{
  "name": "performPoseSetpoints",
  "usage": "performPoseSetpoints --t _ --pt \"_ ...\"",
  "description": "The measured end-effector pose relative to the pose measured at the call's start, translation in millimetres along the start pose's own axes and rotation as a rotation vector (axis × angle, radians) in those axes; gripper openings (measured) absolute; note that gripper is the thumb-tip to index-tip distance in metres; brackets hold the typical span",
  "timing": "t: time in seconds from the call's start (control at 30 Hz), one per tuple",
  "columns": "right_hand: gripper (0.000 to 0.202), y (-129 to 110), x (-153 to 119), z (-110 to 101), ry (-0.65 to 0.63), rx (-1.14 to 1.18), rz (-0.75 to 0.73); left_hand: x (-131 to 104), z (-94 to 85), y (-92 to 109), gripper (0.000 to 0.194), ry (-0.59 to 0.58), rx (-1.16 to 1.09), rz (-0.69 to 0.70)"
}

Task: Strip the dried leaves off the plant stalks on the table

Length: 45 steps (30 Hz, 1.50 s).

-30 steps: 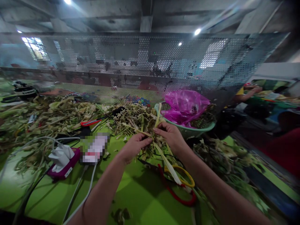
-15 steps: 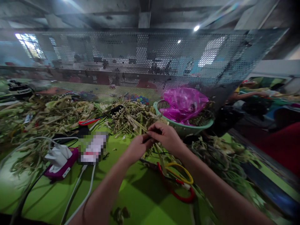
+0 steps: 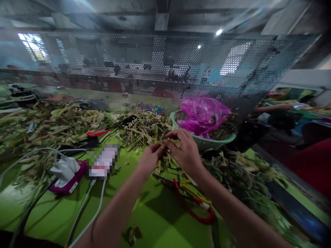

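Observation:
My left hand [image 3: 151, 159] and my right hand [image 3: 186, 151] meet at the front of a heap of dry plant scraps [image 3: 144, 129]. Both have their fingertips pinched on a thin, pale dried plant stem [image 3: 162, 142], mostly covered by the fingers. Beneath my right wrist lie scissors [image 3: 177, 189] with one red and one yellow handle loop, blades pointing left. Behind my right hand stands a green basket [image 3: 224, 140] with a crumpled purple plastic bag [image 3: 204, 112] in it.
A phone [image 3: 104, 161] on a white cable lies left of my arms, beside a purple power strip [image 3: 68, 182] with white plugs. A red-handled cutter [image 3: 99, 132] rests by the leaf pile [image 3: 64, 124]. Behind rises a perforated metal screen [image 3: 129, 65]. Another person's arm [image 3: 274, 108] shows far right.
My right hand has shifted slightly up and right, its fingers more spread. My left fingertips stay close against it. The yellow scissor loop is now more covered by my right forearm.

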State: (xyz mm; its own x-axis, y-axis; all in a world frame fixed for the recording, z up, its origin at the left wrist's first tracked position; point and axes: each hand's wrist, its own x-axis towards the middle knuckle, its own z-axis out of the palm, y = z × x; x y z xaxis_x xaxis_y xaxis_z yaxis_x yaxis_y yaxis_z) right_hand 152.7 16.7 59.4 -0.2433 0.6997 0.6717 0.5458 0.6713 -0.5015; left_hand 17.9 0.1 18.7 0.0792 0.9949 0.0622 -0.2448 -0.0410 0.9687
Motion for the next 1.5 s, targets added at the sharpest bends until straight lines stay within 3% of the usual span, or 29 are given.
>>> performPoseSetpoints --t 0.07,0.13,0.2,0.33,0.73,0.93,1.07,1.17,1.4,1.5 --pt "0.015 -1 0 -2 -0.068 -0.021 0.044 1 -4.8 5 0.029 0.140 -0.135 0.007" --pt "0.016 2 -1 -1 -0.210 0.032 0.130 2 -8.7 8 0.027 0.203 -0.244 -0.001" --pt "0.015 8 -3 1 -0.323 0.120 0.193 3 -11.3 10 0.028 0.183 -0.310 -0.018" --pt "0.012 16 -2 2 -0.397 0.190 0.216 5 -14.2 10 0.025 0.108 -0.362 -0.049" --pt "0.014 26 7 -4 -0.390 0.087 0.151 1 -19.1 22 0.009 0.141 -0.472 -0.195" --pt "0.019 27 6 -5 -0.361 0.198 0.226 2 -19.3 19 0.016 0.097 -0.389 -0.186" --pt "0.030 21 7 -3 -0.347 0.402 0.357 -1 -14.2 15 0.021 0.026 -0.298 -0.188" --pt "0.028 20 6 -3 -0.310 0.490 0.418 -3 -10.7 13 0.024 -0.077 -0.208 -0.180" --pt "0.026 20 1 2 -0.148 0.538 0.493 -4 -8.7 17 0.028 -0.204 -0.185 -0.108" --pt "0.026 21 1 3 -0.147 0.487 0.465 -3 -9.9 15 0.028 -0.189 -0.178 -0.113"
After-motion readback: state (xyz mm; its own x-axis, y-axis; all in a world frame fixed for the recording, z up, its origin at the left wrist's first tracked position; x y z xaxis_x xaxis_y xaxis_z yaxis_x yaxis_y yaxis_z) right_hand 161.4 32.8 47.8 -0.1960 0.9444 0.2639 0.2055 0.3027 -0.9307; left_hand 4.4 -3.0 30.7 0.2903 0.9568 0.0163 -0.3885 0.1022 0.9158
